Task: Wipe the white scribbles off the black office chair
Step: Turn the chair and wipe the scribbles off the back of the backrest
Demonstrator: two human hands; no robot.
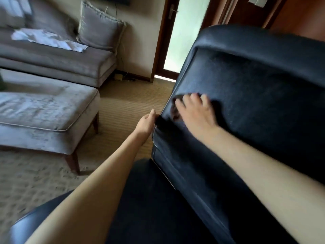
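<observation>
The black office chair point(255, 81) fills the right half of the head view, its backrest facing me and its seat point(149, 199) below. My right hand point(195, 110) lies spread on the backrest near its left edge, pressing a dark cloth point(173, 111) against the surface. My left hand point(146, 123) grips the backrest's left edge, thumb on the front. The frame is motion-blurred, and no white scribbles show on the visible part of the chair.
A grey ottoman point(44, 111) on wooden legs stands to the left on beige carpet point(123, 103). Behind it is a grey sofa point(58, 59) with a cushion point(100, 25) and white papers point(49, 39). A glass door point(184, 32) in a brown frame lies beyond the chair.
</observation>
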